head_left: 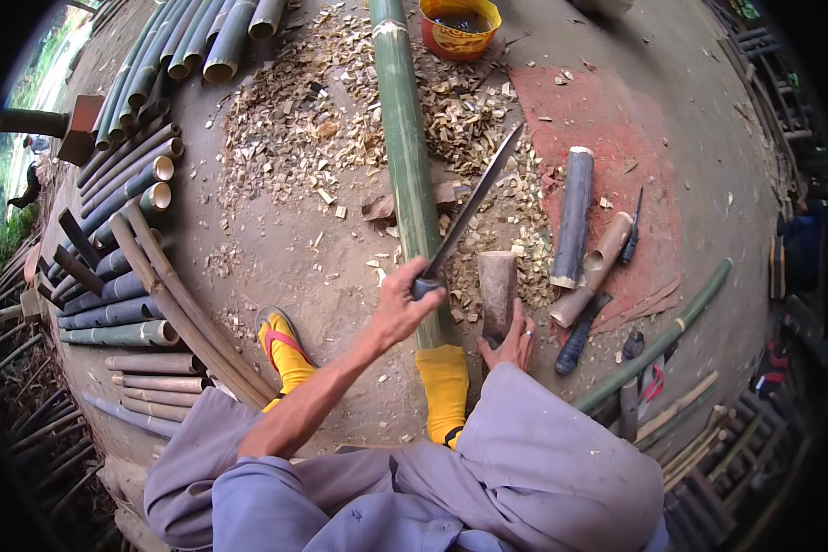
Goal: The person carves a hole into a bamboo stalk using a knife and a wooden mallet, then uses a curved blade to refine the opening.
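Observation:
My left hand (pixel 407 304) is closed around the dark handle of a machete (pixel 478 204). The blade slants up and to the right, over the right side of a long green bamboo pole (pixel 405 138). My right hand (pixel 512 339) wraps round the narrower lower part of a thick wooden club (pixel 498 283), just right of the pole. Its broad end points away from me. The pole runs away from between my legs and rests across a reddish-brown block (pixel 379 208). My foot in a yellow sock (pixel 442 382) is at its near end.
Wood chips (pixel 294 138) cover the ground. Stacked bamboo lengths (pixel 124 308) lie left. A red-yellow bucket (pixel 460 41) stands far ahead. On a red mat (pixel 607 120) are a dark bamboo piece (pixel 575 207) and a holed tube (pixel 598 262); a black-handled tool (pixel 580 340) lies nearby.

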Demonstrator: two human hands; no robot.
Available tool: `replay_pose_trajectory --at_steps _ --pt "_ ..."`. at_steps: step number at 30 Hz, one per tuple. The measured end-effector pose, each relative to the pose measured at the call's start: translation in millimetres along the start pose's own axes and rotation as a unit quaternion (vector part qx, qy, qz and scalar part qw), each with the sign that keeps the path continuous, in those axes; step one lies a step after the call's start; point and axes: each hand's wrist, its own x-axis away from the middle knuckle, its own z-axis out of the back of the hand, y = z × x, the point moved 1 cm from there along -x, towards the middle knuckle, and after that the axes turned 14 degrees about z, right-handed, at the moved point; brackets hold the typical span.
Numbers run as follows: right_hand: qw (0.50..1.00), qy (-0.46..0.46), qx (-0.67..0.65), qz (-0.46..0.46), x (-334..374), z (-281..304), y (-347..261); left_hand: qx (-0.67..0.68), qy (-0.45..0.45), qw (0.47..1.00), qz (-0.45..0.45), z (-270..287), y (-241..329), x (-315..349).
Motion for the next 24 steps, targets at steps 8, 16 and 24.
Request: replay_pose_trajectory --at_steps 8,16,24 --pt "0.952 -0.011 -0.306 0.019 -11.2 32.0 4.0 -0.173 0.018 0.985 -0.011 133.0 -23.4 -28.5" --pt "0.964 -0.027 -0.195 0.18 -53.1 77.2 -79.8 -0.341 -0.025 0.94 0.001 191.3 -25.9 -43.4" --pt "0.964 -0.034 -0.113 0.239 -97.3 77.9 -104.1 -0.423 -0.058 0.903 -0.044 198.1 -19.2 -59.8"
